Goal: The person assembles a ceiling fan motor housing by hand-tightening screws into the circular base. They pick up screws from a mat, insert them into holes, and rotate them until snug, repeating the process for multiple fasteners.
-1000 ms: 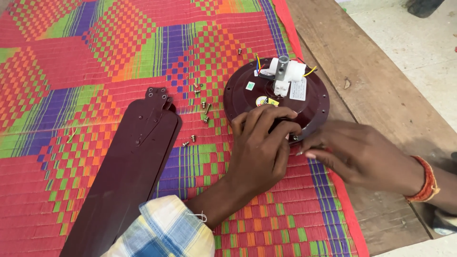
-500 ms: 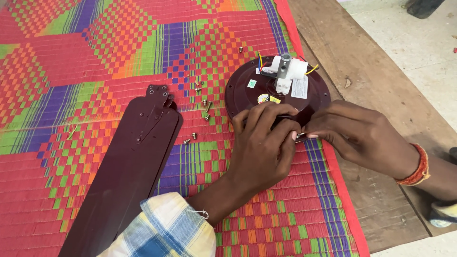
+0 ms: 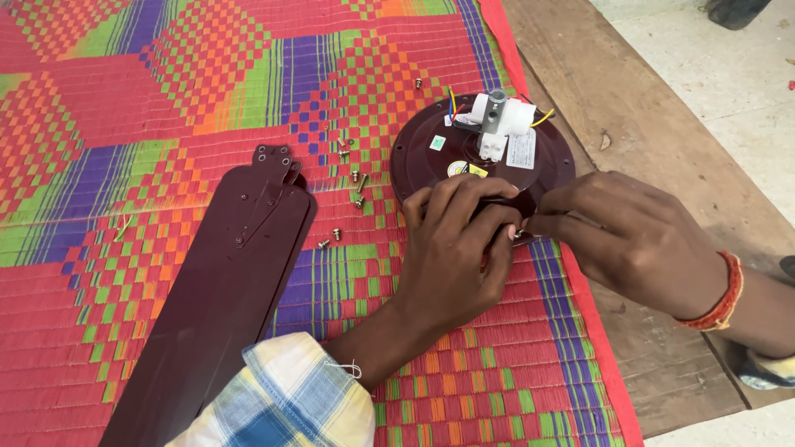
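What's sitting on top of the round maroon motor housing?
On the motor housing: a white part with coloured wires and stickers. Both hands cover its near edge.

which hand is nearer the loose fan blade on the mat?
Left. The left hand rests on the motor housing's near rim, just right of the fan blade. The right hand is farther right, over the mat's edge.
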